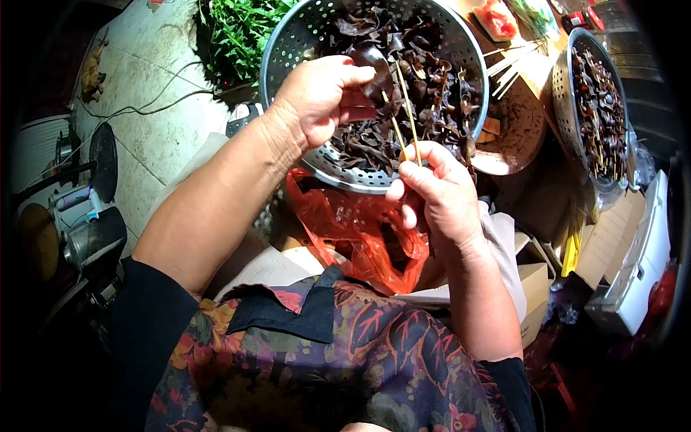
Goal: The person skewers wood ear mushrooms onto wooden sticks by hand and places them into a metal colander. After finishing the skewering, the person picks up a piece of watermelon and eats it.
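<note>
A large metal colander [268,68] full of dark wood ear mushrooms [363,147] sits in front of me. Over its near left part, my left hand [313,97] pinches a broad, glossy wood ear mushroom [371,65] between thumb and fingers. Two thin bamboo skewers [407,108] point up from my right hand [440,183], which grips their lower ends at the colander's near right rim. One skewer tip overlaps the held mushroom in this view. On the colander's right side lie skewers threaded with mushrooms [446,93]. Below the rim, a red plastic bag [360,227] rests by my lap.
Leafy greens [234,36] lie beyond the colander's left. Loose bamboo skewers [517,68] fan out on the right, above a brown basin [522,133]. A second colander [563,93] holds more threaded mushrooms [599,108]. Farther right stands a white box [637,259]. Pans [93,234] and a cable [155,108] are left.
</note>
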Motion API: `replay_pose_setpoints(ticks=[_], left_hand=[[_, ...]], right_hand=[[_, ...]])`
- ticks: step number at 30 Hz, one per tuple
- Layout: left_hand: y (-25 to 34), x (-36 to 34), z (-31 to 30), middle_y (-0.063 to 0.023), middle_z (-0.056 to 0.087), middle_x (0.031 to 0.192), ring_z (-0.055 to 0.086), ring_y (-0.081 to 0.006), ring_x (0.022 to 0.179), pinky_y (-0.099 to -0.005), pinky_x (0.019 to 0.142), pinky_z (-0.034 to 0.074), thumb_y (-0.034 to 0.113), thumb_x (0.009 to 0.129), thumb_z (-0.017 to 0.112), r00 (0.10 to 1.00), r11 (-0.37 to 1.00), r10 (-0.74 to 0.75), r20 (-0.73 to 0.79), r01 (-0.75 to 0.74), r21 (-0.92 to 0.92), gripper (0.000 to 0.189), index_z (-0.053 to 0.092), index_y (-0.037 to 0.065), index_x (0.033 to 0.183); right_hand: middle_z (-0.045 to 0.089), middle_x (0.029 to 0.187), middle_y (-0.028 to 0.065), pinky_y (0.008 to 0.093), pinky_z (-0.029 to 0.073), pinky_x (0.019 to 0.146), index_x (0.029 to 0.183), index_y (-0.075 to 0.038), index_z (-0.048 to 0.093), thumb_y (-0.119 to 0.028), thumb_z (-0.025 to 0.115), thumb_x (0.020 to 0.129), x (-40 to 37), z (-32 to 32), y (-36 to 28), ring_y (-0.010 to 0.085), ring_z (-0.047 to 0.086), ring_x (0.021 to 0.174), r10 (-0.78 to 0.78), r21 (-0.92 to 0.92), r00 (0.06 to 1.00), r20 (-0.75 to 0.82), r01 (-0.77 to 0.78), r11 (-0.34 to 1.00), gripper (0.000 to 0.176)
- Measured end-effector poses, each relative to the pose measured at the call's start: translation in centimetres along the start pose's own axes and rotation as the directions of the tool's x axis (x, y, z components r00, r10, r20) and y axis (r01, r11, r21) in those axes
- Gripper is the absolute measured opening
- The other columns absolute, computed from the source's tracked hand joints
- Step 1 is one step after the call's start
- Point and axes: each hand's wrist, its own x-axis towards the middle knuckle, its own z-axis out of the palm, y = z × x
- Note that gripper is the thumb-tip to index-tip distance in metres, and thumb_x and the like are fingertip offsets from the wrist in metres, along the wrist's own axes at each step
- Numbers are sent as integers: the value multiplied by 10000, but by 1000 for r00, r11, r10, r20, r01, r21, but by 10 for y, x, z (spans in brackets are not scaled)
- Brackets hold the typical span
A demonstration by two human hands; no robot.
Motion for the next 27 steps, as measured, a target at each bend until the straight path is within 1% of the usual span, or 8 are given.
replay_pose_setpoints(ticks=[3, 5, 7, 9, 12, 20, 23, 27], left_hand=[[-6, 0, 2, -16, 635, 846, 607, -119, 737, -296, 662, 522, 126, 867, 566, 1000, 997, 10, 4, -10, 75, 124, 589, 85, 981], [-7, 0, 4, -10, 635, 857, 600, -104, 749, -280, 657, 524, 133, 867, 572, 994, 972, 110, 10, -110, 207, 150, 584, 82, 1007], [-6, 0, 3, -9, 634, 879, 600, -94, 767, -259, 652, 522, 131, 866, 577, 988, 960, 150, 45, -157, 233, 160, 581, 71, 1014], [-8, 4, 1, -11, 633, 903, 603, -90, 794, -249, 650, 522, 127, 860, 587, 954, 880, 289, 78, -297, 371, 192, 574, 57, 1039], [-6, 5, 1, -15, 631, 917, 601, -84, 807, -240, 655, 518, 112, 849, 598, 950, 849, 292, 109, -310, 428, 240, 555, 48, 1077], [-11, -2, 7, -21, 630, 910, 591, -73, 777, -222, 655, 499, 104, 832, 617, 938, 855, 295, 182, -344, 387, 329, 519, 47, 1141], [-7, 3, 5, -12, 631, 878, 589, -69, 753, -218, 666, 495, 120, 843, 609, 935, 837, 334, 123, -354, 417, 259, 555, 53, 1087], [1, 6, 3, -22, 637, 835, 605, -92, 726, -227, 653, 505, 129, 862, 592, 958, 933, 285, -5, -276, 229, 108, 607, 69, 950]], right_hand=[[611, 665, 110, 202, 410, 361, 1008, -26, 484, -69, 522, 871, 1, -2, -1, 120, 497, 392, -3, 5, 1000, -1, 3, 1000, 149], [611, 665, 110, 199, 409, 361, 1004, -28, 484, -71, 523, 872, 0, -3, -2, 119, 498, 393, 1, 8, 1000, -9, -1, 1000, 144], [612, 667, 110, 195, 407, 360, 1005, -32, 485, -75, 525, 874, 0, -3, -4, 118, 502, 395, 20, -7, 1000, -19, -20, 1000, 143], [613, 668, 110, 195, 406, 360, 1005, -33, 485, -76, 525, 875, 0, -4, -4, 117, 503, 396, 21, -7, 1000, -12, -21, 1000, 143], [615, 669, 110, 195, 403, 358, 1007, -34, 484, -75, 524, 875, 0, -5, -4, 117, 505, 397, 21, -13, 1000, -8, -21, 1000, 144], [614, 669, 107, 193, 392, 353, 1014, -32, 480, -69, 517, 874, 0, -3, -3, 114, 494, 389, -12, 9, 1000, -29, 12, 1000, 149], [614, 670, 103, 194, 395, 352, 1012, -28, 481, -73, 516, 875, 0, -1, -3, 112, 488, 384, -24, -41, 998, -54, 22, 999, 149], [613, 671, 96, 196, 400, 350, 1009, -22, 483, -76, 520, 875, -1, 0, -2, 108, 490, 385, -55, -62, 998, -17, 54, 997, 149]])
